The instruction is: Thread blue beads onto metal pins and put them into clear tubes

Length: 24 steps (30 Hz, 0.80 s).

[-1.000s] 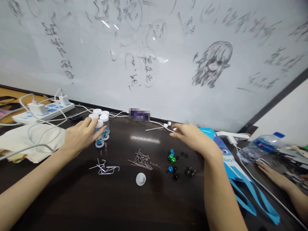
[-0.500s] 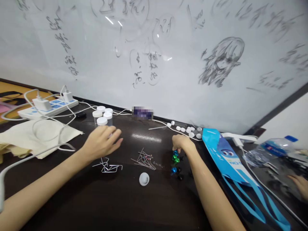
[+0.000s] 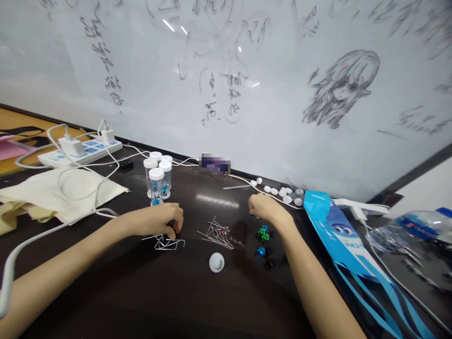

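Observation:
My left hand (image 3: pixel 160 221) hovers above a loose pile of L-shaped metal hex keys (image 3: pixel 165 245). Its fingers are bent, with a gap between thumb and forefinger. Beyond it stand several clear tubes with white lids (image 3: pixel 156 174), some holding blue pieces. My right hand (image 3: pixel 264 207) has its fingers closed, and whatever they hold is hidden. Nearer me lie small shiny green pieces (image 3: pixel 263 234), blue pieces (image 3: pixel 261 251) and black pieces (image 3: pixel 270 263). Thin metal rods (image 3: pixel 219 235), some with coloured ends, are heaped between the hands. A small white cup (image 3: pixel 216 262) holds tiny bits.
Several white caps (image 3: pixel 283 192) lie along the whiteboard (image 3: pixel 169 94). At left are a power strip (image 3: pixel 95 150) with cables and a cream cloth bag (image 3: pixel 70 190). A blue printed bag (image 3: pixel 335 226) and a plastic bottle (image 3: pixel 420 223) are at right.
My left hand has come down over the hex keys, its fingers curling. My right hand has moved up and away from the green and blue pieces. The view has shifted slightly.

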### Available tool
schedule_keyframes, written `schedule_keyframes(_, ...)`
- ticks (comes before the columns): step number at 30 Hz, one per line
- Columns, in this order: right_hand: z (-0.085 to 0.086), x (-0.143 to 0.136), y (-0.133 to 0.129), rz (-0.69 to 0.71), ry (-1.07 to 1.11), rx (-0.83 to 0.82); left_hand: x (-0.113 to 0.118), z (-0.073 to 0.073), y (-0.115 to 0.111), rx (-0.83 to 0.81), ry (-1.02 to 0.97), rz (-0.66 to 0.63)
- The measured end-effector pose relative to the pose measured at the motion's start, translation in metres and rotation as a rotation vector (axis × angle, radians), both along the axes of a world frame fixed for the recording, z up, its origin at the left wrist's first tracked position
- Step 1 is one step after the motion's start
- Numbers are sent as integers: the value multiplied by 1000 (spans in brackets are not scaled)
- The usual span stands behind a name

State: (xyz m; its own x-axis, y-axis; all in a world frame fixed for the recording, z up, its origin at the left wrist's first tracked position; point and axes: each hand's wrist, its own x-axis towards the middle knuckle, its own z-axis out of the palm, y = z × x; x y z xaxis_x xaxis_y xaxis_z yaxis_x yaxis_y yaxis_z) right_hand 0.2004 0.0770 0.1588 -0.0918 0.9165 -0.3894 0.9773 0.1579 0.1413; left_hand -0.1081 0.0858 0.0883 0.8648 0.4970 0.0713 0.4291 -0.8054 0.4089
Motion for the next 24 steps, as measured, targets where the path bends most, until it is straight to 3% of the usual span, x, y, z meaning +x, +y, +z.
schedule_keyframes(5, 0, -64, -52, 399, 252, -11, 15, 0, -13, 5, 49, 20)
schedule_keyframes(8, -18, -97, -79, 732, 285, 26, 20, -4, -17, 51, 63, 27)
schedule_keyframes(10, -34, -109, -86, 815, 228, 56, 21, -8, -18, 90, 70, 23)
schedule_keyframes(14, -44, -109, -80, 782, 232, 12, 22, -16, -18, 183, 87, 47)
schedule_keyframes(20, -10, -82, -64, 625, 397, 206, 28, -26, -28, 327, 124, 110)
schedule_keyframes(24, 3, -61, -58, 513, 425, 211, 32, -29, -30, 370, 99, 180)
